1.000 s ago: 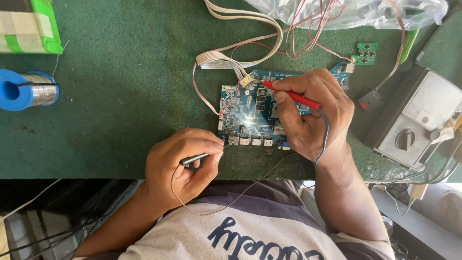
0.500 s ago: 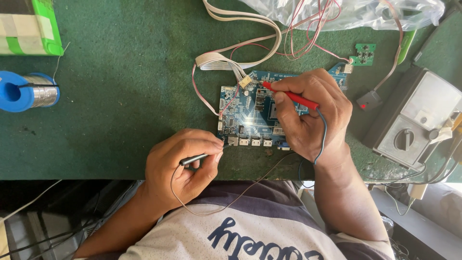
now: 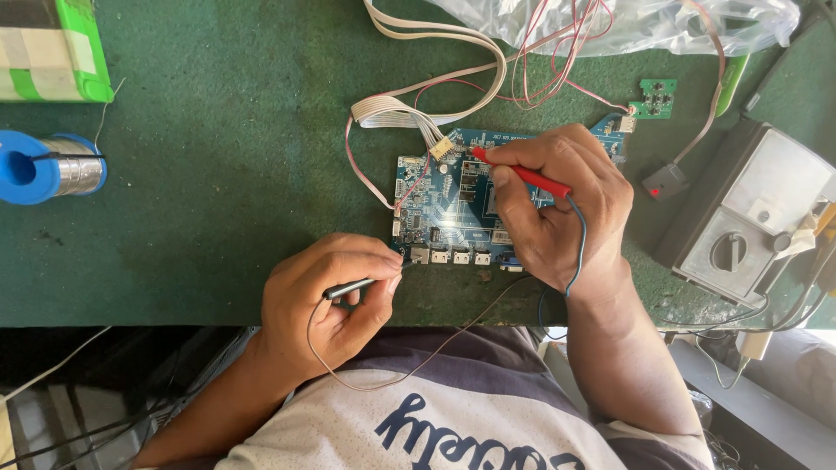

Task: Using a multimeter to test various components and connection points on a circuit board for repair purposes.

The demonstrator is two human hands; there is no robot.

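Probing step underway on the blue circuit board (image 3: 461,204), which lies flat on the green counter (image 3: 218,174) just in front of the person. Right hand (image 3: 557,209) is closed round a red probe (image 3: 522,174), tip down near the board's top edge by the white connector (image 3: 441,148) of the ribbon cable (image 3: 435,87). Left hand (image 3: 326,300) pinches a black probe (image 3: 361,285) between thumb and fingers, tip at the board's lower-left corner beside the row of ports. Analog meter (image 3: 749,222) sits to the right, leads trailing off the counter edge. Judging by this, both tips need holding steady on their pads w/o slipping onto neighbouring pins while the dial gets read. Solder spool (image 3: 48,167) sits well apart at left.
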